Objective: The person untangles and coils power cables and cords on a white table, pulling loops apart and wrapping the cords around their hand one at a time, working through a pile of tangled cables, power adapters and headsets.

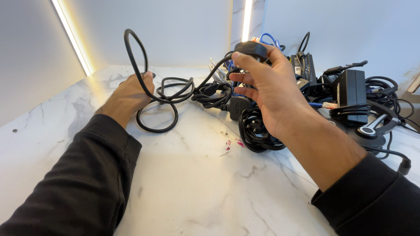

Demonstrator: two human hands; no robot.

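Fingers [245, 61] of the right hand [273, 94] pinch a black plug [250, 48], thumb on top, held raised above the bench [197, 188]. Fingers of the left hand [129, 96] are curled around a loop of the black cable [168, 94], the hand resting on the bench surface at left.

Bench: white marble with grey veins, set against pale walls with two lit strips in the corners. A few small red specks [229, 144] lie near its middle.

Pile of cables and adapters [350, 100]: occupies the far right of the bench, against the wall. It includes a black power brick [352, 89], a blue cable [269, 38] at the back, and a headset [372, 129] at the right edge.

Black cable: runs from the plug in the right hand down and left across the bench to the left hand, where one loop stands up above the knuckles and others lie flat between the hands.

Coiled black cord [258, 131]: lies on the bench just below the right hand, beside the pile.

Both sleeves are dark.
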